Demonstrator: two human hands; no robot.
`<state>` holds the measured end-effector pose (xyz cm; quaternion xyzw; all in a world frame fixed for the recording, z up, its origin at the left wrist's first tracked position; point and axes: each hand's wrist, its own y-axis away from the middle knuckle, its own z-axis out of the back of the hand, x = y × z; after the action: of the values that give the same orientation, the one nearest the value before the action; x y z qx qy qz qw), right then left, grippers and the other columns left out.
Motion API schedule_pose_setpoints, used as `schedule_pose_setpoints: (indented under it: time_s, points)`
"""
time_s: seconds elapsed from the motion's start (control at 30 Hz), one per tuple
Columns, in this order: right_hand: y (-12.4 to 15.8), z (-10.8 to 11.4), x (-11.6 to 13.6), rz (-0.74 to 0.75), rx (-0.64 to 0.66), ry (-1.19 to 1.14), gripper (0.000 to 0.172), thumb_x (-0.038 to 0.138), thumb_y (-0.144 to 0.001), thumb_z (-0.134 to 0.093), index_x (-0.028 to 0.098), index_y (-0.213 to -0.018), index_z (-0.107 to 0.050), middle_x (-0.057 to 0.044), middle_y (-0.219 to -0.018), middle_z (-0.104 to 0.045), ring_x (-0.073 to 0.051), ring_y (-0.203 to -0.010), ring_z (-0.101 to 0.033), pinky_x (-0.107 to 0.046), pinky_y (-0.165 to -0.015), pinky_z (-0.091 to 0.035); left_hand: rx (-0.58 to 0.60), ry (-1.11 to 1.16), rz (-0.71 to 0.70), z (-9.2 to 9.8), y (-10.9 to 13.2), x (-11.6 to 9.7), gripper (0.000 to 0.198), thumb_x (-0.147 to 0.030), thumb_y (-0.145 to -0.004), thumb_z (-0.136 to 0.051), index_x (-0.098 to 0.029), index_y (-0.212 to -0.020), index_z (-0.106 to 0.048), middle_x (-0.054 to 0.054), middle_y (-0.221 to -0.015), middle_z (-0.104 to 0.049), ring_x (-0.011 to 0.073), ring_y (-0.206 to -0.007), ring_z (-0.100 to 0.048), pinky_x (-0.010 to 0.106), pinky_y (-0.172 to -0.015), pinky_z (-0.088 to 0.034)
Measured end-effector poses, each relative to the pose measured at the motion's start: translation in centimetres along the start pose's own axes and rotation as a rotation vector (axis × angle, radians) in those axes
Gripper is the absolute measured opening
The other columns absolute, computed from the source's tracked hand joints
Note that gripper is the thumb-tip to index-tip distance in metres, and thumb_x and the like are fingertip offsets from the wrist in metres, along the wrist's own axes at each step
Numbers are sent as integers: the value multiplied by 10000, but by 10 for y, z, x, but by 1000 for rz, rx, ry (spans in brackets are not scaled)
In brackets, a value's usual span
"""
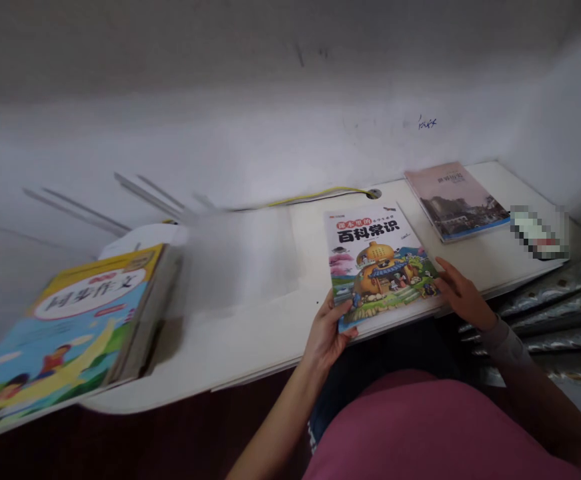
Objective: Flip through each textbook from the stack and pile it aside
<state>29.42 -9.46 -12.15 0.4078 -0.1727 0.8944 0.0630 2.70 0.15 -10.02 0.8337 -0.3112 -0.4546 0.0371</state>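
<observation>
A picture-covered children's book [380, 260] with a large yellow gourd house on its white and green cover lies near the front edge of the desk, cover up. At its lower left corner, my left hand [333, 327] grips it, thumb on top and the other fingers passing underneath. My right hand [463, 293] is at the book's right edge, its fingertips against the side of the cover; part of its grip is hidden. A pinkish-brown book [455, 200] with a landscape photo lies flat behind and to the right.
At the left stands a stack of books [80, 320] with a yellow and blue cover on top. A pixelated object [540, 233] lies at the desk's right end. A yellow cable [315, 195] runs along the wall to a desk hole [373, 194]. Shiny folded material [555, 300] is below right.
</observation>
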Motion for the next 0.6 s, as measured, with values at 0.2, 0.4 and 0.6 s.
schedule_pose_setpoints:
  time_s: [0.2,0.4,0.6]
  points:
    - [-9,36,0,-239,-298,-488,421,411,-801,-622,218,-1175,-607,24,-739,-624,-112,-568,-568,-258,-457,-546,144,-46,-2,-51,-22,-1,453,-123,-665,-716,-221,-1075,-551,-2,-875,-665,133,-571,-658,213,-372,-555]
    - [-69,94,-65,-249,-806,-595,348,431,-690,-663,195,-939,-602,45,-716,-560,-74,-509,-508,-223,-435,-505,190,-94,57,-155,-112,26,357,-50,-731,-582,-218,-1041,-528,-1,-892,-641,129,-680,-648,249,-530,-589]
    - [-107,103,-114,-247,-754,-498,264,509,-773,-471,249,-730,-453,27,-629,-522,-160,-631,-603,-354,-588,-577,134,-146,142,-206,-173,54,435,-57,-801,-569,-279,-1161,-468,6,-1069,-628,122,-826,-648,289,-696,-593]
